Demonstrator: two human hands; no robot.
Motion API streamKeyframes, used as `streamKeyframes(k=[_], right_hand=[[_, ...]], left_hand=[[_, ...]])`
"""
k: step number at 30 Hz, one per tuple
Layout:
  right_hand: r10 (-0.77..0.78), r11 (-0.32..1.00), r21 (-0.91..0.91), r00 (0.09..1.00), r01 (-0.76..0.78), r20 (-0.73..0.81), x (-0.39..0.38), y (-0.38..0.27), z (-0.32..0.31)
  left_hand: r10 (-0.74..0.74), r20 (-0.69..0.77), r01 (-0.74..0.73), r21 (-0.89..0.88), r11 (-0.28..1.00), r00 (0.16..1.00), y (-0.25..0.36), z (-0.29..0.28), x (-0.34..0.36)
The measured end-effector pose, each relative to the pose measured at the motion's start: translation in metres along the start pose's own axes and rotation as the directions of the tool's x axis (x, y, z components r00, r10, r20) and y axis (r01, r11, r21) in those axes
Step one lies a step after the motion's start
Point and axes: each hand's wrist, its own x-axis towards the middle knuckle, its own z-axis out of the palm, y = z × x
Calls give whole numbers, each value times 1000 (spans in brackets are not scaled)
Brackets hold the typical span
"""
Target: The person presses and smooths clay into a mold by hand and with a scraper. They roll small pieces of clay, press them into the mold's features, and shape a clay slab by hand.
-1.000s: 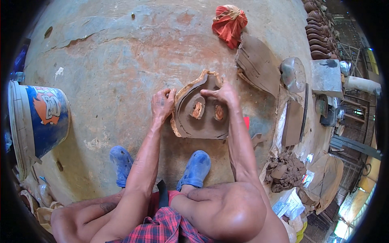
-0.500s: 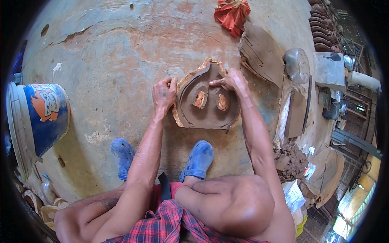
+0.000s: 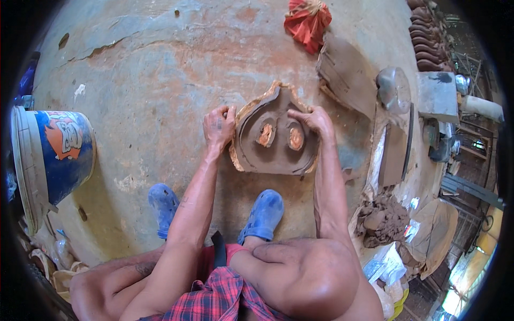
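Note:
A brown clay mould [image 3: 276, 155], heart-like with a pointed top and two orange hollows, lies flat on the concrete floor in front of me. My left hand [image 3: 218, 127] grips its left rim, fingers curled over the edge. My right hand [image 3: 312, 121] rests on its upper right part, fingers pressed on the clay near the right hollow. My feet in blue clogs [image 3: 262, 214] stand just below the mould.
A blue and white bucket [image 3: 51, 160] lies on its side at the left. A red cloth [image 3: 306, 21] sits at the top. Clay slabs [image 3: 345, 75], a lump of wet clay [image 3: 383, 219], boards and plastic sheets crowd the right side.
The view has shifted slightly. My right hand has slid a little along the top of the mould, and my left hand stays on the left rim.

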Motion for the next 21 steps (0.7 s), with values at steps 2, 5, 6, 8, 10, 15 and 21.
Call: streamKeyframes(k=[2, 5, 6, 8, 10, 15, 21], right_hand=[[142, 989, 47, 990, -143, 24, -26, -32, 4], [81, 970, -219, 989, -107, -127, -28, -33, 9], [51, 971, -225, 992, -77, -118, -32, -33, 10], [-35, 997, -81, 952, 11, -304, -33, -13, 10], [-34, 995, 59, 843, 78, -537, -46, -2, 14], [-103, 901, 231, 697, 368, -710, -112, -28, -21], [-391, 657, 79, 429, 749, -815, -127, -80, -29]], left_hand=[[0, -52, -1, -16, 1000, 999, -11, -12, -4], [-44, -14, 43, -50, 998, 999, -15, -7, -6], [44, -81, -45, -12, 999, 996, -22, -6, -5], [4, -81, -8, -57, 998, 997, -25, 4, 0], [-34, -67, 28, -89, 996, 997, -31, -1, 3], [-191, 138, 222, -809, 545, 972, 28, -53, 4], [396, 446, 254, -856, 449, 803, 174, 19, -73]])
